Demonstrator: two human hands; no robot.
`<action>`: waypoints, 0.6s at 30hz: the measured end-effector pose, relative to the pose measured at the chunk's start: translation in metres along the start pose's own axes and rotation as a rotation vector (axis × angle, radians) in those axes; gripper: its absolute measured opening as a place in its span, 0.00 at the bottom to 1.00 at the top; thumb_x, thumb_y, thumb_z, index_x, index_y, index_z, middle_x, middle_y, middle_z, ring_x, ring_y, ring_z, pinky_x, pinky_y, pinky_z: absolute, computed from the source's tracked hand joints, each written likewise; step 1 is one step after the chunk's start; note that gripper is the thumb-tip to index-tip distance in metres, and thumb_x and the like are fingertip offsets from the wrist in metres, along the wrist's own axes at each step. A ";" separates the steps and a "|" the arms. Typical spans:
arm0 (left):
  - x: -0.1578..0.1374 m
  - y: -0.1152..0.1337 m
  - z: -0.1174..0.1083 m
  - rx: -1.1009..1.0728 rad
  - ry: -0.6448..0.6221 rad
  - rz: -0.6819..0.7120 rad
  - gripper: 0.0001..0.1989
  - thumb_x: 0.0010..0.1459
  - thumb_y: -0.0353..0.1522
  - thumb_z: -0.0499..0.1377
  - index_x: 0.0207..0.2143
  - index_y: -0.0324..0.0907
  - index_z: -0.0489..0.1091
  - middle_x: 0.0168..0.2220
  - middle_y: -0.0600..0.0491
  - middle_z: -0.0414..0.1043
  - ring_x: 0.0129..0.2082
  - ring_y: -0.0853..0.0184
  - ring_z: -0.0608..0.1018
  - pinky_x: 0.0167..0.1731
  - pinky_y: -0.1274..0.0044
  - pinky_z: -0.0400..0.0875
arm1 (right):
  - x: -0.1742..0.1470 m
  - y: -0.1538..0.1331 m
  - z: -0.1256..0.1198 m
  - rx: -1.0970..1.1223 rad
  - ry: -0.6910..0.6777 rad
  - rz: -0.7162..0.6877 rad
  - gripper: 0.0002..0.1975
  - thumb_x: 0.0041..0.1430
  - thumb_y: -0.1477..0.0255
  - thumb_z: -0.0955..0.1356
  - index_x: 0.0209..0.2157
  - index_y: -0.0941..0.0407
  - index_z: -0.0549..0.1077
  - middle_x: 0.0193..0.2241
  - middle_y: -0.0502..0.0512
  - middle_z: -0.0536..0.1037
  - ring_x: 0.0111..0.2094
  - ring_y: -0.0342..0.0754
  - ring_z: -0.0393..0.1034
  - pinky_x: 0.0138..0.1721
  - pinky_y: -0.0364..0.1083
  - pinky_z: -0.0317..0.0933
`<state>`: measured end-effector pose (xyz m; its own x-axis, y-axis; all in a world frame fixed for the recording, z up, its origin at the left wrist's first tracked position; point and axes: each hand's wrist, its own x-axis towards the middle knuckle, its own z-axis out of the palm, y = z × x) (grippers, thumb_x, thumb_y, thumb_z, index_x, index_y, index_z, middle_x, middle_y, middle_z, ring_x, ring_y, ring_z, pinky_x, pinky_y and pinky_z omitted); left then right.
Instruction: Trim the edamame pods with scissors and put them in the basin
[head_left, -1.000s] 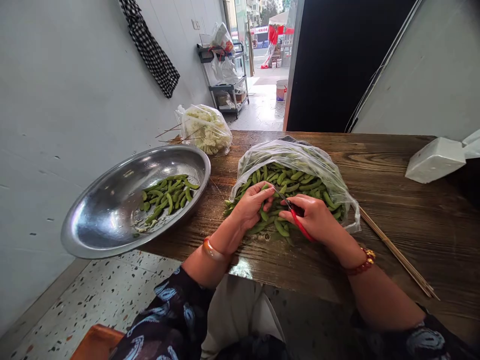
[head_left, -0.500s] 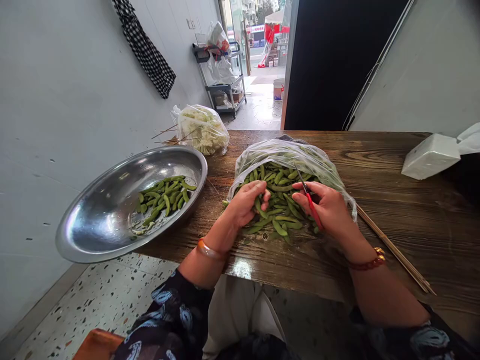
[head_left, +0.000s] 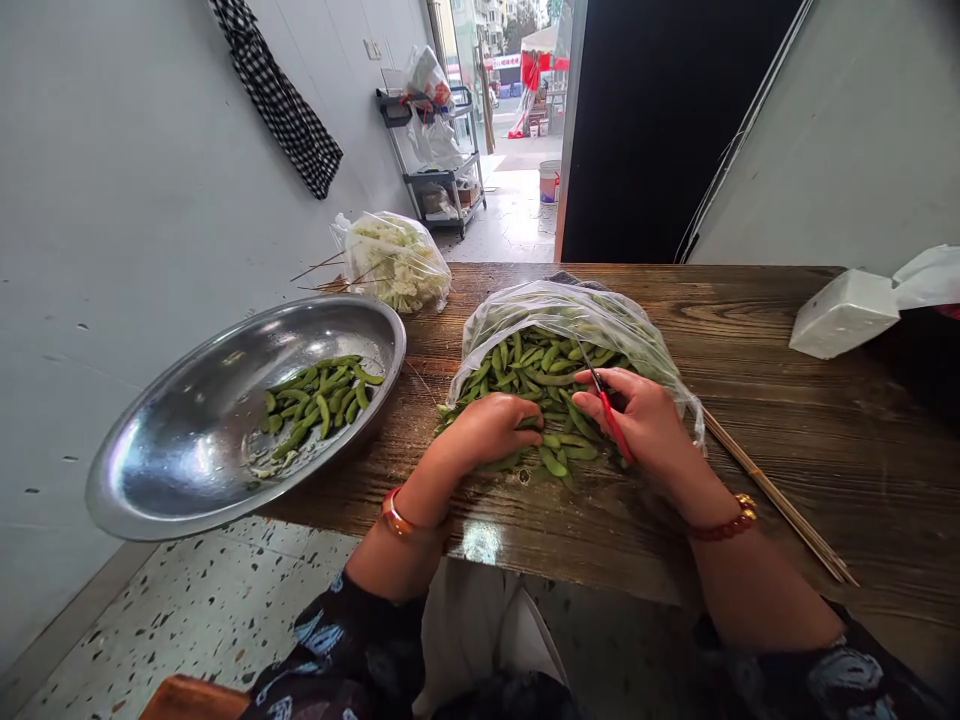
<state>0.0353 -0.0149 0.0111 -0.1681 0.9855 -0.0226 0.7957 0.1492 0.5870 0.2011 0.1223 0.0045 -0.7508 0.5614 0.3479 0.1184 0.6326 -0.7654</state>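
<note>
Two hands work at the mouth of the bean bag; the left hand (head_left: 491, 428) has its fingers (head_left: 525, 412) curled down over the loose edamame pods (head_left: 559, 455) on the desk (head_left: 787, 420), closed on a pod or two, though which exactly I cannot tell; half a second ago those fingers were lifted and spread among the pods, so the hand has dropped to gather a fresh one; the right hand (head_left: 649, 425) keeps its fingers wrapped around the red-handled scissors (head_left: 609, 418), blades pointing toward 11 o'clock into the pile, drawn nearer the left hand than before, which reads as the next snip being lined up; around both hands lies the clear plastic bag (head_left: 570, 315) of pods, open toward the person; at 9 o'clock the steel basin (head_left: 187, 450) overhangs the desk edge and holds trimmed pods (head_left: 319, 395); at 11 o'clock a second bag (head_left: 397, 262) of pale vegetable; at 3 o'clock bamboo skewers (head_left: 780, 500); at 2 o'clock a white tissue pack (head_left: 844, 312).
</note>
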 end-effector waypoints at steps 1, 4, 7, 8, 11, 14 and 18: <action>-0.001 0.000 0.000 -0.004 -0.024 0.013 0.04 0.48 0.30 0.64 0.29 0.44 0.76 0.27 0.54 0.74 0.27 0.67 0.72 0.29 0.79 0.58 | 0.000 -0.001 0.000 -0.006 -0.004 -0.002 0.16 0.57 0.60 0.68 0.41 0.56 0.77 0.32 0.54 0.78 0.31 0.48 0.71 0.33 0.46 0.64; -0.001 0.001 0.000 0.025 -0.042 0.032 0.01 0.48 0.29 0.63 0.25 0.43 0.74 0.27 0.53 0.74 0.28 0.67 0.72 0.30 0.78 0.59 | 0.000 -0.002 0.000 -0.021 -0.007 -0.013 0.15 0.57 0.61 0.68 0.40 0.56 0.77 0.32 0.54 0.78 0.31 0.48 0.71 0.34 0.46 0.64; 0.001 0.005 -0.001 0.014 0.064 0.028 0.06 0.52 0.31 0.61 0.24 0.40 0.71 0.26 0.53 0.72 0.29 0.67 0.71 0.32 0.78 0.61 | 0.000 -0.003 0.000 -0.006 0.002 -0.022 0.15 0.57 0.61 0.69 0.41 0.56 0.77 0.32 0.54 0.78 0.32 0.48 0.71 0.35 0.47 0.64; 0.001 0.006 -0.002 -0.037 0.127 0.026 0.06 0.53 0.32 0.61 0.25 0.39 0.71 0.27 0.53 0.72 0.29 0.68 0.71 0.33 0.78 0.62 | 0.000 -0.004 0.000 -0.001 0.004 -0.026 0.15 0.57 0.60 0.69 0.41 0.57 0.77 0.33 0.54 0.78 0.32 0.48 0.71 0.35 0.47 0.64; 0.001 0.007 -0.005 -0.323 0.273 -0.009 0.09 0.56 0.36 0.60 0.29 0.38 0.70 0.25 0.56 0.68 0.26 0.72 0.69 0.30 0.79 0.62 | 0.000 -0.003 0.001 0.002 -0.002 -0.049 0.16 0.58 0.60 0.69 0.41 0.57 0.77 0.34 0.55 0.78 0.33 0.49 0.71 0.37 0.47 0.64; -0.001 0.008 -0.005 -0.663 0.285 -0.055 0.14 0.57 0.41 0.59 0.31 0.38 0.67 0.22 0.58 0.64 0.19 0.76 0.63 0.22 0.82 0.57 | -0.001 -0.001 0.002 -0.004 -0.049 -0.096 0.17 0.58 0.59 0.69 0.42 0.57 0.76 0.35 0.56 0.77 0.35 0.49 0.71 0.38 0.48 0.65; 0.000 0.008 0.001 -0.926 0.255 -0.038 0.15 0.55 0.41 0.61 0.33 0.37 0.67 0.28 0.54 0.69 0.18 0.79 0.62 0.19 0.83 0.56 | -0.003 0.002 0.005 -0.040 -0.117 -0.161 0.18 0.57 0.59 0.70 0.45 0.57 0.75 0.37 0.56 0.76 0.37 0.50 0.71 0.39 0.48 0.65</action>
<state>0.0421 -0.0135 0.0154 -0.3928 0.9178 0.0583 0.0308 -0.0503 0.9983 0.2000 0.1196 -0.0012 -0.8323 0.3869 0.3970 0.0143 0.7310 -0.6822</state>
